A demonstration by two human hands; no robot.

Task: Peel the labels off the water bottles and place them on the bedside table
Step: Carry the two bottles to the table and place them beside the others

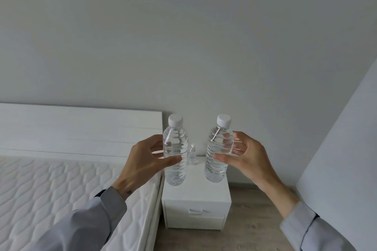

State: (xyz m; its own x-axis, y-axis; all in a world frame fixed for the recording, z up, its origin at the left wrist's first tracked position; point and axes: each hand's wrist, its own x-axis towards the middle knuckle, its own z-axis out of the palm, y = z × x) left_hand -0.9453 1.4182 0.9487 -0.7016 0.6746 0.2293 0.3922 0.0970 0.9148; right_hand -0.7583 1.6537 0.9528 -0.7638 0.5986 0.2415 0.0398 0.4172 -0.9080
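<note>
Two clear water bottles with white caps and no labels are held upright in the air above the white bedside table (195,191). My left hand (142,161) grips the left bottle (175,149) around its middle. My right hand (244,155) grips the right bottle (219,146) the same way. A third, far smaller-looking clear bottle (192,155) stands on the back of the table between them, near the wall. No peeled label is visible.
A bed with a white quilted mattress (61,193) and white headboard (81,128) lies to the left, touching the table. The table has a drawer (195,211). Wooden floor (251,220) runs to the right, bounded by a pale wall (342,159).
</note>
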